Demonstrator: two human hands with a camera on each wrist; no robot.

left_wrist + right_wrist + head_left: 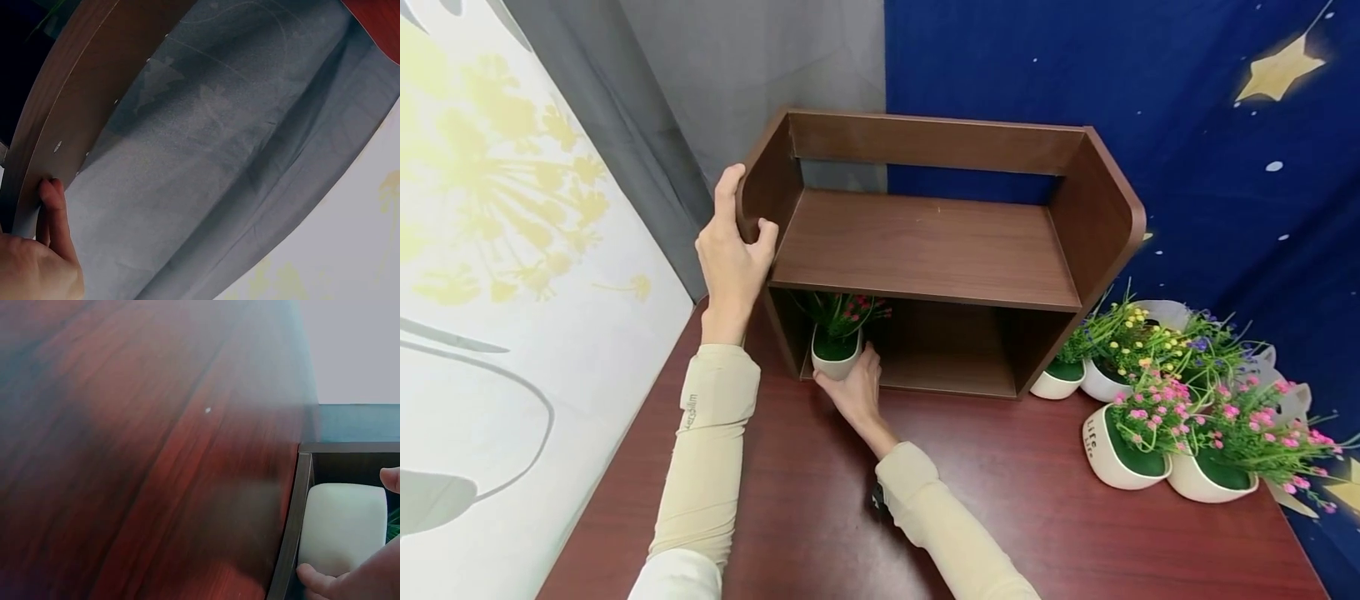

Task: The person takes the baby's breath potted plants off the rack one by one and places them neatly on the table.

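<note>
A brown two-tier wooden shelf (925, 250) stands on the table. My left hand (733, 258) grips the front edge of its left side panel, thumb toward the inside. In the left wrist view, fingertips (53, 190) press the panel's outer face. Low in front of the shelf, my right hand (856, 393) holds a potted plant (837, 363) with a white pot and small red flowers. This plant is inside the lower compartment, at its left end, its top partly hidden under the upper board. The right wrist view shows the white pot (344, 528) between thumb and fingers.
Right of the shelf, several potted plants cluster in white pots; a pink-flowered one (1123, 450) bears lettering. The reddish-brown table (820, 500) meets a white patterned panel (535, 275) on the left. Grey (760, 58) and blue star-printed curtains (985, 58) hang behind.
</note>
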